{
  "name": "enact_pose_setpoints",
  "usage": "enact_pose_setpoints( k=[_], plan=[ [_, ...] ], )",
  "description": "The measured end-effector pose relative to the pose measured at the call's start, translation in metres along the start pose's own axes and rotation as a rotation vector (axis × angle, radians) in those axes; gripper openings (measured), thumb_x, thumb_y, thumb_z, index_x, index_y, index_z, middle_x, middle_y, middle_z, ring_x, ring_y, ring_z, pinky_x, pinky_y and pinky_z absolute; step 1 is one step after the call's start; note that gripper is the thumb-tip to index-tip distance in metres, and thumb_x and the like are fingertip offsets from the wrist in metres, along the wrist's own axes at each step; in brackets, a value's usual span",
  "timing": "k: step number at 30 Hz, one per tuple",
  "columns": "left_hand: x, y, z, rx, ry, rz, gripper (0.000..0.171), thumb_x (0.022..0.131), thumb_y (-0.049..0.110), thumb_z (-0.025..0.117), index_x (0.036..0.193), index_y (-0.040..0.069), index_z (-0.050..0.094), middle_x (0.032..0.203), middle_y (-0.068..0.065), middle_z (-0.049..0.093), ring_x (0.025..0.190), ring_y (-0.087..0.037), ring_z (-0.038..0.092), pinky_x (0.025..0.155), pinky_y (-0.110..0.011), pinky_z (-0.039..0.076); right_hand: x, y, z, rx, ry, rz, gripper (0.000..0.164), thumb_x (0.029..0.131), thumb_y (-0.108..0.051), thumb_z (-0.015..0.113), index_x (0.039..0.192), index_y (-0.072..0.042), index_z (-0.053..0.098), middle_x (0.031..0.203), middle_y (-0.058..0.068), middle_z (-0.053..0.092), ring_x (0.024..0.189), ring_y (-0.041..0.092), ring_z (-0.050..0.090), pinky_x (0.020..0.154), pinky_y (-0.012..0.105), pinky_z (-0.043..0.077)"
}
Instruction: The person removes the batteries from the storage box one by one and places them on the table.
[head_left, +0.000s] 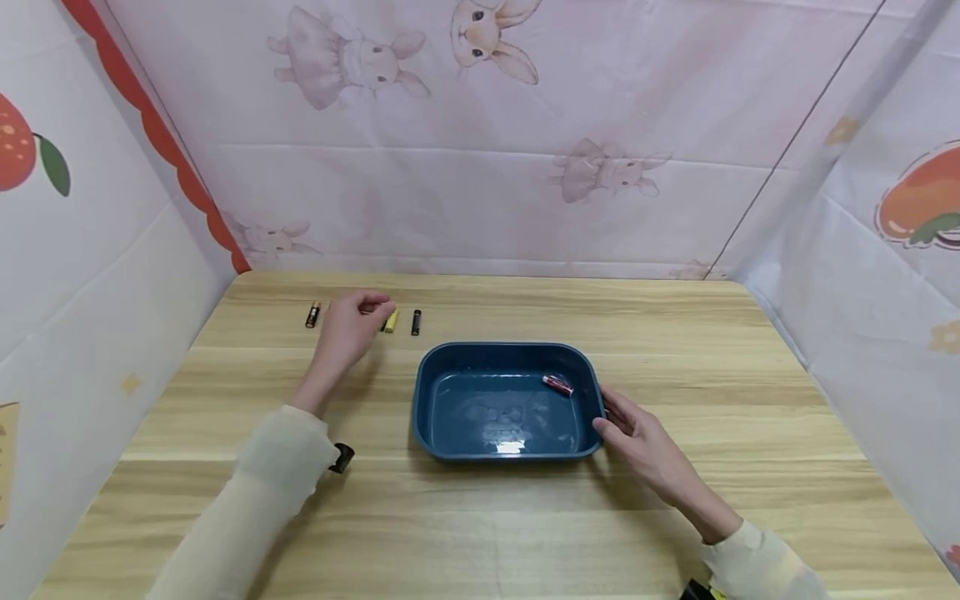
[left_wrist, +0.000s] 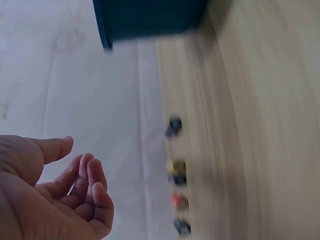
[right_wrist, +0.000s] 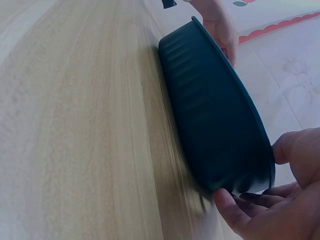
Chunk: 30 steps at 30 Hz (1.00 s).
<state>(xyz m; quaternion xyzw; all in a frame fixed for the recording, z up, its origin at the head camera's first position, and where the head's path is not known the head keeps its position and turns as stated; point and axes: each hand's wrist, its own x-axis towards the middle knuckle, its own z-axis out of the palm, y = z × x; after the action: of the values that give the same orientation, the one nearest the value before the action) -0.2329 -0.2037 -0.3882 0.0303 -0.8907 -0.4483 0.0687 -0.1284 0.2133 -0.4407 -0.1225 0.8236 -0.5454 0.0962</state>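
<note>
A dark teal plastic tub (head_left: 495, 417) stands on the table with a red battery (head_left: 558, 385) lying inside at its right. My right hand (head_left: 645, 446) grips the tub's right end, thumb at the rim and fingers against the outer wall. Above a row of batteries on the left hovers my left hand (head_left: 352, 329). Its fingers are loosely bent, holding nothing, and apart from the thumb in the left wrist view. The row includes a black battery with a copper end (head_left: 312, 315), a yellow one (head_left: 392, 321) and a black one (head_left: 416, 322). An orange-red battery (left_wrist: 180, 201) appears blurred in the left wrist view.
The wooden table (head_left: 675, 333) is enclosed by fabric-covered walls printed with rabbits and fruit. A back wall (head_left: 465, 217) rises directly behind the battery row. Black straps (head_left: 342, 458) sit at the wrists.
</note>
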Motion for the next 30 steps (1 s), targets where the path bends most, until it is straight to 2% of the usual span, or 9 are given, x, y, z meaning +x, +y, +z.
enact_pose_setpoints(
  k=[5,10,15,23,30],
  plan=[
    [-0.013,0.021,0.019,-0.082,-0.069,0.038,0.035,0.104,0.026,0.065,0.13,0.003,0.068,0.117,-0.015,0.069,0.104,-0.029,0.064,0.086,-0.04,0.052,0.0,-0.002,-0.001,0.005,0.0,-0.005,0.059,0.109,-0.012,0.053,0.157,0.01,0.028,0.161,0.03,0.032,0.147,0.042,0.035,0.106,0.028,0.042],
    [-0.028,0.041,0.034,-0.117,-0.139,0.082,0.034,0.104,0.026,0.066,0.13,0.005,0.069,0.116,-0.012,0.07,0.102,-0.027,0.063,0.086,-0.04,0.053,0.0,-0.002,-0.001,0.011,0.0,-0.002,0.059,0.109,-0.012,0.054,0.157,0.01,0.028,0.161,0.029,0.031,0.147,0.041,0.035,0.107,0.03,0.041],
    [-0.041,0.057,0.051,-0.125,-0.192,0.096,0.032,0.104,0.027,0.066,0.128,0.006,0.07,0.113,-0.009,0.069,0.099,-0.024,0.061,0.084,-0.037,0.053,0.001,-0.002,-0.001,0.003,-0.004,-0.005,0.059,0.109,-0.011,0.054,0.157,0.011,0.027,0.161,0.031,0.031,0.146,0.042,0.035,0.108,0.036,0.042],
    [-0.055,0.074,0.091,-0.093,-0.298,0.111,0.029,0.103,0.027,0.067,0.126,0.009,0.07,0.111,-0.004,0.07,0.098,-0.02,0.064,0.083,-0.035,0.055,0.002,0.002,0.0,0.004,-0.002,0.008,0.059,0.109,-0.011,0.053,0.157,0.01,0.027,0.161,0.029,0.031,0.147,0.041,0.036,0.106,0.029,0.042],
    [-0.06,0.081,0.128,-0.062,-0.401,0.114,0.028,0.104,0.023,0.066,0.127,0.009,0.071,0.108,-0.002,0.071,0.089,-0.016,0.063,0.073,-0.03,0.054,0.001,0.001,-0.001,0.015,-0.001,-0.002,0.059,0.109,-0.011,0.053,0.157,0.01,0.027,0.161,0.03,0.03,0.147,0.041,0.035,0.104,0.023,0.041]
  ],
)
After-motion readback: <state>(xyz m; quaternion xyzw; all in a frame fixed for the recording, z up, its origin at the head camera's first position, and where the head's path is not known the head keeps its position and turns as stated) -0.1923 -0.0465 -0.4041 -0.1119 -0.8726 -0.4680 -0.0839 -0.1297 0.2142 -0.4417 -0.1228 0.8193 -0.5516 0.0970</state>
